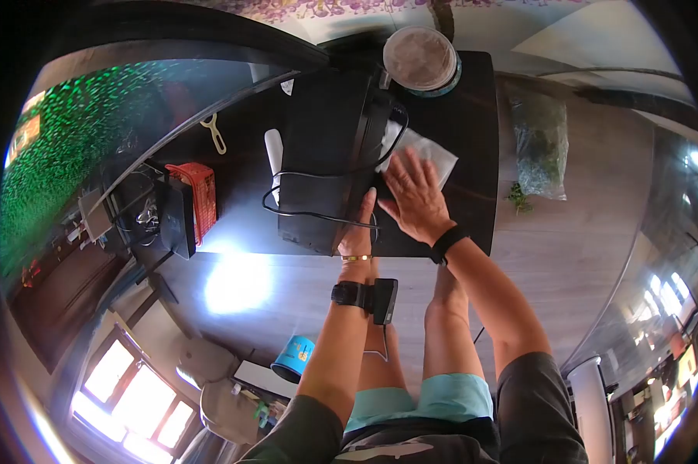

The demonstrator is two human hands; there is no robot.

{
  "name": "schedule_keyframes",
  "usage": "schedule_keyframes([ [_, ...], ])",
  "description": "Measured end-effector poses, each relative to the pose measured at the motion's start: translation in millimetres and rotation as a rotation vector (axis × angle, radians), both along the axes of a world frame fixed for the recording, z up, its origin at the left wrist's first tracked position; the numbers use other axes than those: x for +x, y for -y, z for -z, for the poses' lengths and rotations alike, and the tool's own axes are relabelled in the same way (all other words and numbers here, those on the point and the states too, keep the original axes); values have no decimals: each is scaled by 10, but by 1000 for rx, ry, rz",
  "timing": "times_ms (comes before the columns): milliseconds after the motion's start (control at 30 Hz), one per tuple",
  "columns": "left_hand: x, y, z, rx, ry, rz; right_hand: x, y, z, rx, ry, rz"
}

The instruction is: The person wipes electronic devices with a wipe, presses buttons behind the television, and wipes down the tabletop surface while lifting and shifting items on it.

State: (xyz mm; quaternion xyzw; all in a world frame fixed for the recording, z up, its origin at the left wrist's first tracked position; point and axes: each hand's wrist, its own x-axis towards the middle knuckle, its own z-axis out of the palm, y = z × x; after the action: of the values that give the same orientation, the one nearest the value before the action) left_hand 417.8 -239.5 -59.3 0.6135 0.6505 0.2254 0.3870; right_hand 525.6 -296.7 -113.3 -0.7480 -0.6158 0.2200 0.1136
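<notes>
My right hand [419, 197] lies flat with its fingers spread on a white cloth or tissue [434, 155], which rests on the dark table top [473, 139]. Just left of it, my left hand [359, 232] is at the near right edge of a black box-shaped device [318, 139]; its thumb side shows, while the other fingers are hidden. A black cable [310, 213] loops over the device and passes beside both hands. A white long object [273, 155] lies along the device's left side.
A round lidded tub [420, 60] stands at the table's back. Left are a red basket [202, 203], a peeler-like tool [214, 135] and a large screen [94, 124]. A plastic bag with greens [541, 147] lies on the floor, right. A blue bin [293, 357] stands lower left.
</notes>
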Motion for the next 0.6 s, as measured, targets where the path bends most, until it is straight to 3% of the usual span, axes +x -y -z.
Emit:
schedule_keyframes([
  [100,-175,-107,109,-55,57,41,-62,111,3,69,-32,-57],
  [200,-328,-235,108,-68,96,28,55,197,-35,-35,70,211],
  [300,-536,-372,66,-143,67,174,137,160,87,91,113,567],
  [367,-753,-444,148,-231,57,209,76,29,127,79,154,651],
  [400,-860,-490,172,-44,7,422,35,-45,126,65,191,716],
  [467,-1064,-562,235,44,13,555,-22,-172,114,82,172,685],
  [600,-1683,-618,438,-103,93,454,-191,-380,43,60,78,454],
])
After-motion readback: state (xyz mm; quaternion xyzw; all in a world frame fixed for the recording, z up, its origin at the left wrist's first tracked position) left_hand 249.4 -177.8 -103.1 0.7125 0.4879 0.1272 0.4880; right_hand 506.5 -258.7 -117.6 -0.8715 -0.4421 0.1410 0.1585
